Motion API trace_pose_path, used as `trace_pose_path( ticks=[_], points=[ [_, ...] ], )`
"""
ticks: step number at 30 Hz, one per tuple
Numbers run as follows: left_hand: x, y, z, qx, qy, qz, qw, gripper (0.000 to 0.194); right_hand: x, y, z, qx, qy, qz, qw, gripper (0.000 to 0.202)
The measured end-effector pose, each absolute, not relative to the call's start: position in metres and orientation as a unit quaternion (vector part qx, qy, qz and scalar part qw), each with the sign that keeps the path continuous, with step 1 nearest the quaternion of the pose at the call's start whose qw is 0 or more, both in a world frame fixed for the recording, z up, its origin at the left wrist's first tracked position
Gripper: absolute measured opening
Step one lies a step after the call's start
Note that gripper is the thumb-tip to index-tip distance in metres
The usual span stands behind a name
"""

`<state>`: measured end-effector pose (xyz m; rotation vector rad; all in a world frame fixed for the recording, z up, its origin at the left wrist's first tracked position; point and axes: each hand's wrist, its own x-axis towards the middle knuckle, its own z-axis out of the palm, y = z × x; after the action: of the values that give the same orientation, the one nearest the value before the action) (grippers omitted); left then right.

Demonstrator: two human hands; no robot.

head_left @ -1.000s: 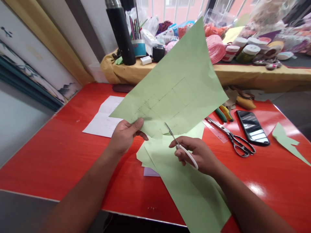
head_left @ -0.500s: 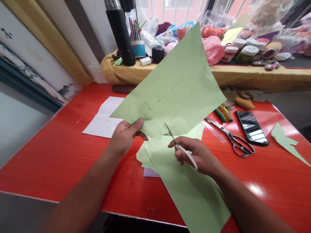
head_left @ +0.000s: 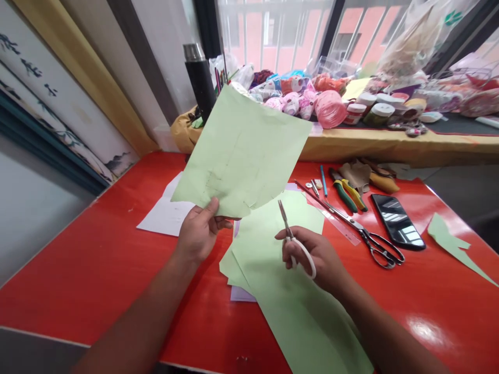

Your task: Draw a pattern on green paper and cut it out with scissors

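Note:
My left hand [head_left: 200, 228] pinches the lower edge of a light green paper sheet [head_left: 249, 150], thumb on top. Faint pencil lines run over the sheet, and its lower edge has a short cut near the middle. Small white-handled scissors [head_left: 299, 248] are in my right hand [head_left: 314, 254], blades pointing up and apart from the held sheet. Under both hands, more green paper [head_left: 288, 280] lies on the red table [head_left: 97, 259], with a bit of a lilac sheet [head_left: 242, 294] showing beneath. A white folded paper [head_left: 166, 215] is partly hidden behind the held sheet.
To the right lie large metal scissors [head_left: 374, 241], a black phone [head_left: 397, 221], pliers [head_left: 349, 196] with green and yellow handles, a blue pen [head_left: 323, 181] and a green paper scrap [head_left: 448, 236]. A black thermos [head_left: 199, 83] and several jars [head_left: 379, 114] stand along the window ledge.
My left hand has turned the green sheet anticlockwise, away from the scissors. The scissor blades have come out of the sheet's lower edge. The view has tilted up slightly.

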<state>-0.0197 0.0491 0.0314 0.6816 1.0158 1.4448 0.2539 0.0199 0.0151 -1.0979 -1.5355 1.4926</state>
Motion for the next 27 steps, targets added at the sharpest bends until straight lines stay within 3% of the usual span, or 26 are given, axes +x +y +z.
trace_pose_path(
  ticks=[4,9,14,23,25,27],
  points=[
    [-0.014,0.047,0.029,0.294,0.431,0.603,0.603,0.032,0.254,0.025,0.018,-0.437,-0.538,0.567,0.445,0.049],
    [-0.002,0.040,0.027,0.325,0.445,0.555,0.623,0.041,0.258,0.032,0.020,-0.438,-0.495,0.525,0.536,0.049],
    [0.009,0.034,0.021,0.364,0.466,0.496,0.636,0.049,0.263,0.034,0.019,-0.507,-0.478,0.488,0.526,0.053],
    [-0.002,0.031,0.014,0.416,0.533,0.410,0.612,0.048,0.267,0.038,0.030,-0.508,-0.471,0.479,0.539,0.040],
    [-0.009,0.034,0.016,0.420,0.511,0.437,0.610,0.039,0.268,0.040,0.030,-0.501,-0.479,0.482,0.536,0.037],
    [-0.017,0.037,0.023,0.406,0.449,0.488,0.628,0.045,0.270,0.041,0.030,-0.495,-0.491,0.488,0.525,0.033]
  ],
)
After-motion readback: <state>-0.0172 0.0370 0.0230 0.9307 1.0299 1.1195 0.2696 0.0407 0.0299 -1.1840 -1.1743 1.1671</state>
